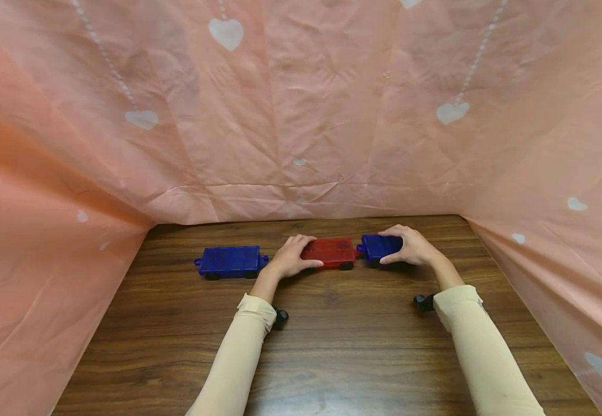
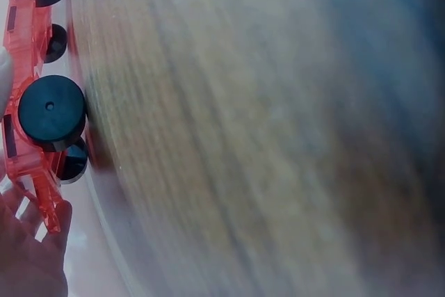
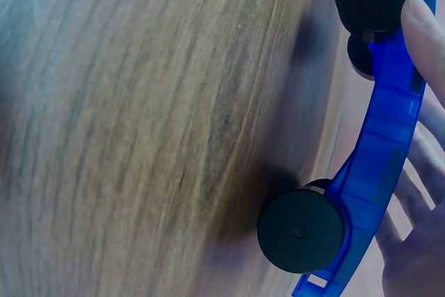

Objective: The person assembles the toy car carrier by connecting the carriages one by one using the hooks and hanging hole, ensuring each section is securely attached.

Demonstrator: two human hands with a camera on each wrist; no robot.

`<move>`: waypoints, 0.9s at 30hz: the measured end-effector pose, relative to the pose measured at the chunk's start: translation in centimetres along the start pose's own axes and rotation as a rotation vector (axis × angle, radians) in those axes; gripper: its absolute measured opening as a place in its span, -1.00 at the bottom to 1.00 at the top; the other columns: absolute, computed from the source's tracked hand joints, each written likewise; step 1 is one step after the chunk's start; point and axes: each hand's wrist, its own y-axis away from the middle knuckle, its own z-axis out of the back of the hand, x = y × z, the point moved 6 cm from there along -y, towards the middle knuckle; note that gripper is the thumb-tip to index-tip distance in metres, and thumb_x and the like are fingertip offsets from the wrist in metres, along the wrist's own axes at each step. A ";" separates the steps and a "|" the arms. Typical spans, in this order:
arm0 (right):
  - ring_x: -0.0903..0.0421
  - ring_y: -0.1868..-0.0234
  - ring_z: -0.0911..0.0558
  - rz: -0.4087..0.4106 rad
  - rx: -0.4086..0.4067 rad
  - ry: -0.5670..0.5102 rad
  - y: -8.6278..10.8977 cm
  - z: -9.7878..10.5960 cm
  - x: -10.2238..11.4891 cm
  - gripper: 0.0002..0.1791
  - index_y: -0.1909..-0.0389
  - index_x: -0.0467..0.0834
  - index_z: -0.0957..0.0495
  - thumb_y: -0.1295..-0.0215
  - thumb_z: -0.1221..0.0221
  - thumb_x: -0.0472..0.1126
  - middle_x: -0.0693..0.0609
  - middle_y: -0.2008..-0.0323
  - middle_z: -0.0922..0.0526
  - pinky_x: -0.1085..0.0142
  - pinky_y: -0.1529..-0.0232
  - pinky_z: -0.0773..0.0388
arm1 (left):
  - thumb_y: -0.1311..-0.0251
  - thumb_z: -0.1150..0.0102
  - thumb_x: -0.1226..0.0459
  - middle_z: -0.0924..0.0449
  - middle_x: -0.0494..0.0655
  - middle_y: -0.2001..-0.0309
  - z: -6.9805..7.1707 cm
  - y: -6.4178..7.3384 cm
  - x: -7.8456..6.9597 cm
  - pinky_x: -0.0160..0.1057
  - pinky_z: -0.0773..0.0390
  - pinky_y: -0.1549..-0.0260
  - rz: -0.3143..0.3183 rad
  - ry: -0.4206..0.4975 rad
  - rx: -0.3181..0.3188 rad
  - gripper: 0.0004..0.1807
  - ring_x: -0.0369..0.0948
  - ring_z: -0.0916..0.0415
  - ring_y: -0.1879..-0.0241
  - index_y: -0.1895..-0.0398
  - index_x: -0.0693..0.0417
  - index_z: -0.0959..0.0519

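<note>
My left hand [image 1: 289,258] grips the left end of a translucent red toy wagon base [image 1: 329,253] with black wheels, thumb on the near side and fingers on the far side. My right hand [image 1: 410,245] holds a translucent blue wagon base [image 1: 379,247] the same way, covering its right end. The red and blue ends meet between the hands; whether they are hooked together I cannot tell. In the left wrist view, the red wagon [image 2: 28,33] has its free coupling tab near the fingers. The right wrist view shows the blue wagon's [image 3: 382,123] side and black wheels.
A second blue wagon base [image 1: 230,260] stands to the left, apart from the red one, with a loop at its left end. Brown wood-grain tabletop [image 1: 332,346] lies underneath. Pink cloth [image 1: 301,115] with white hearts surrounds the back and sides.
</note>
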 end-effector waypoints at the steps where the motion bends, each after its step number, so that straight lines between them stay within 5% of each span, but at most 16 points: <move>1: -0.34 -0.33 -0.46 -0.001 0.001 -0.001 0.0 0.0 0.0 -0.12 -0.33 -0.21 -0.57 0.03 -0.62 0.07 -0.31 -0.29 -0.55 -0.29 -0.32 -0.39 | -0.27 -0.30 -0.23 -0.32 -0.05 -0.51 0.0 0.0 0.1 0.09 -0.32 -0.45 0.003 0.001 0.000 -0.13 -0.02 -0.21 -0.51 -0.56 -0.10 -0.32; 27: -0.34 -0.31 -0.49 -0.003 0.010 0.029 -0.3 -0.6 -0.6 -0.12 -0.32 -0.22 -0.57 0.02 -0.61 0.07 -0.32 -0.29 -0.55 -0.31 -0.29 -0.40 | -0.27 -0.31 -0.23 -0.32 -0.07 -0.51 -0.1 -0.1 0.4 0.12 -0.32 -0.44 0.003 0.012 0.003 -0.13 -0.03 -0.21 -0.51 -0.56 -0.13 -0.31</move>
